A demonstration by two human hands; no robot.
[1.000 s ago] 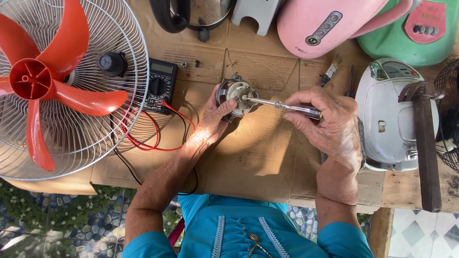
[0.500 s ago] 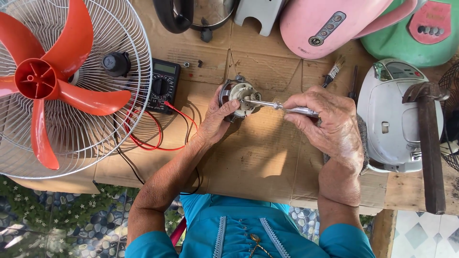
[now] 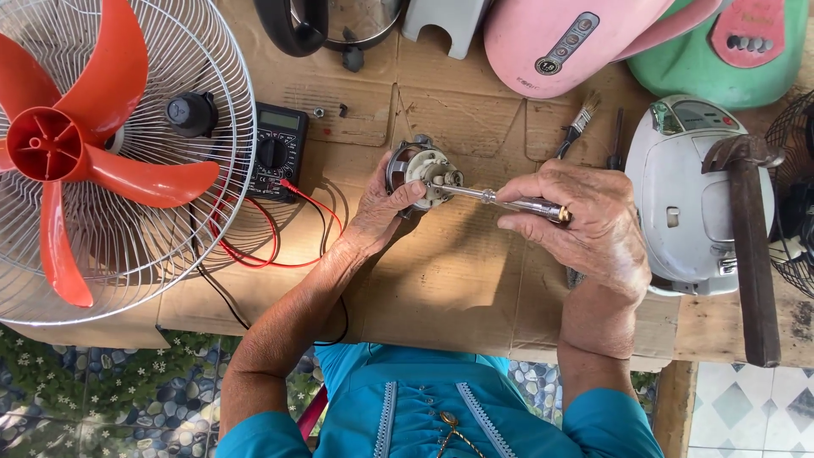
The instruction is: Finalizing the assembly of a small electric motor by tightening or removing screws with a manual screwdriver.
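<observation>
Fingers (image 3: 398,197) of the left hand (image 3: 377,216) curl round a small round metal fan motor (image 3: 420,170), holding it just above the flattened brown cardboard sheet (image 3: 441,280). The right hand (image 3: 585,220) is closed on a slim chrome screwdriver (image 3: 500,199), whose tip meets the motor's pale centre. Left of the motor lies a black multimeter (image 3: 275,153) with red and black leads (image 3: 271,246), beside a white wire fan guard with red blades (image 3: 93,161). A paintbrush (image 3: 577,123) and a white rice cooker (image 3: 695,195) lie right; pink and green appliances crowd the wooden bench's far edge. Pebble-patterned flooring shows below.
</observation>
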